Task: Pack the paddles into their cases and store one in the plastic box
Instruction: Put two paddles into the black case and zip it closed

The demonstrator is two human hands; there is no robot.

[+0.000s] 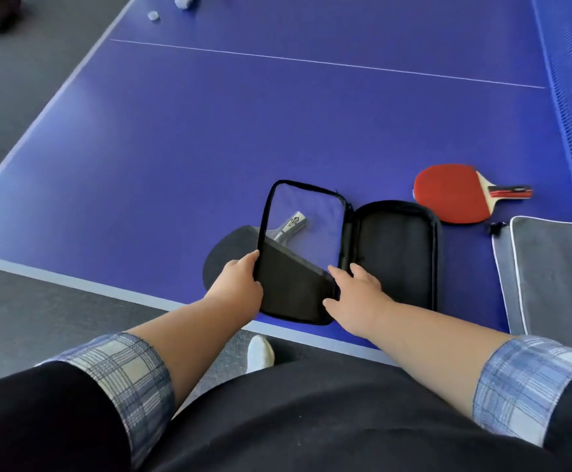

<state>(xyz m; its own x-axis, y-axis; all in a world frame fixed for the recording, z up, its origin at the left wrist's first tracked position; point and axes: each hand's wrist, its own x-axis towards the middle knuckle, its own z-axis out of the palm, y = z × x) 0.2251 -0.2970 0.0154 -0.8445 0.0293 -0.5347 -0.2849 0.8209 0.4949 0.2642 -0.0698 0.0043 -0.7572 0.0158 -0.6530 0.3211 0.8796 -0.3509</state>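
While I watch through the head camera, these are my notes, 1 line per item.

Black case [393, 253]: lies open like a book near the table's front edge; the right half is flat, the left flap, with a see-through window, is tilted up.

Left hand [238, 284]: fingers closed on the outer edge of the raised flap, holding it up.

Right hand [357, 294]: fingers spread and loose, resting at the hinge by the dark inner pocket; it grips nothing that I can see.

Black paddle [225, 257]: lies flat on the table under and behind the flap, not in the case. Its blade pokes out left of the flap, and its handle shows through the window, pointing up and right, away from me.

Key relation: the paddle's long axis runs diagonally from the near left to the far right, and the blade sits just beside my left hand, so that hand is nearer.

Red paddle [454, 194]: farther right, handle pointing right, well apart from both hands.

Grey case [550, 277]: at the right edge, just beside the black case.

Table [277, 131]: blue, net along the right side.

In the way: the raised flap covers the black paddle; I judge it must clear before the paddle goes in.

Plastic box: I cannot see it.
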